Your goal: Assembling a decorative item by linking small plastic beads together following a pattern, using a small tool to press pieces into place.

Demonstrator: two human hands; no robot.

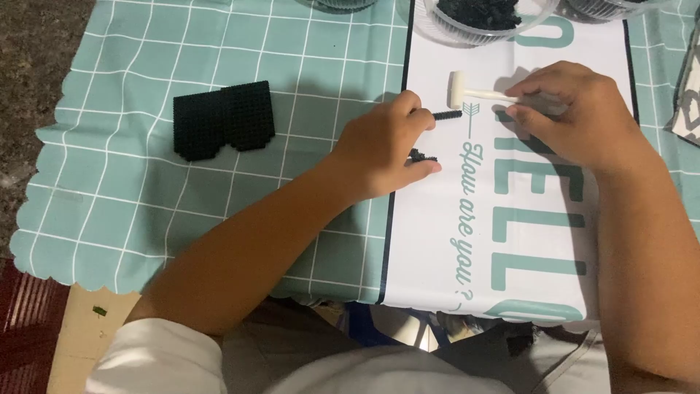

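Observation:
My left hand (pixel 383 149) rests on the edge of a white mat (pixel 525 248) with teal lettering and pinches a thin black strip of tiny blocks (pixel 446 115) between its fingertips. A second small black piece (pixel 421 155) shows under its thumb. Just to the right, my right hand (pixel 580 117) is closed on the handle of a small white mallet (pixel 472 91), whose head points left, just above the strip. Two flat black panels built of tiny blocks (pixel 224 119) lie side by side on the tablecloth, well left of my left hand.
A teal checked tablecloth (pixel 146 211) covers the table, with its scalloped edge at the left and front. Clear plastic bowls holding black pieces (pixel 481 18) stand along the far edge. A patterned object (pixel 689 109) pokes in at the right edge.

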